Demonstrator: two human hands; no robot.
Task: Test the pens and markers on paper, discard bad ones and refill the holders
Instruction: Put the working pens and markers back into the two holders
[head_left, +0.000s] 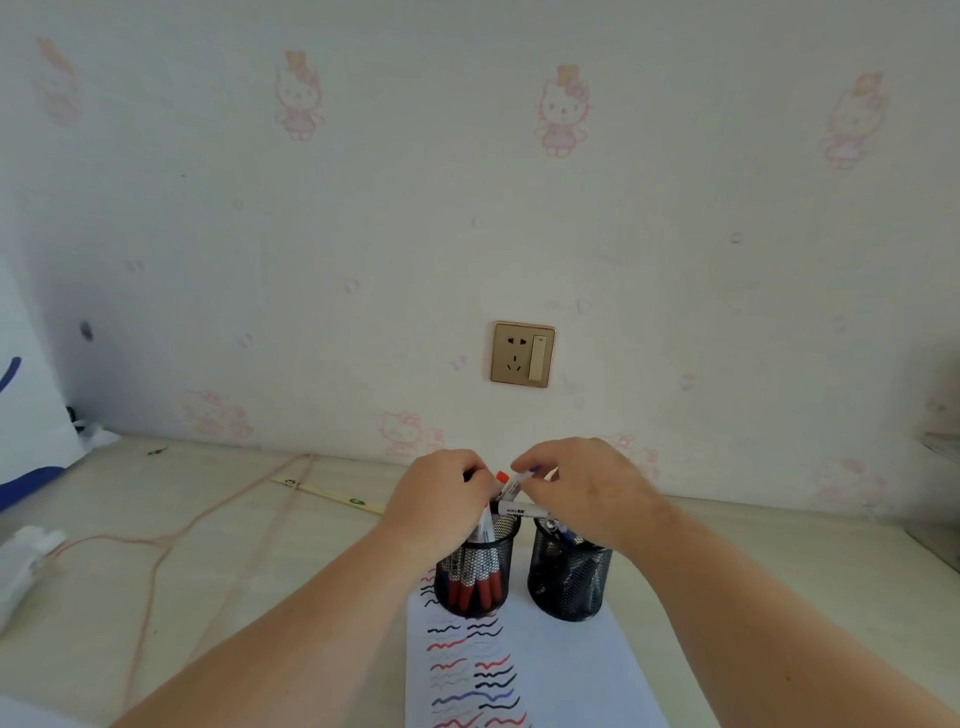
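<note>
Two black mesh holders stand on a white paper sheet (561, 670) covered with red, black and blue test squiggles. The left holder (475, 582) has several red-capped markers; the right holder (569, 582) has dark pens. My left hand (441, 499) is closed around the tops of the markers in the left holder. My right hand (582, 488) hovers over the right holder, gripping white markers (517, 486), one pointing up-left, another (519, 511) lying level below it.
A pinkish cable (218, 525) loops over the beige desk at left. A ruler (332, 496) lies near the wall. A white plug or adapter (26, 556) sits at far left. A gold wall socket (522, 354) is behind the holders.
</note>
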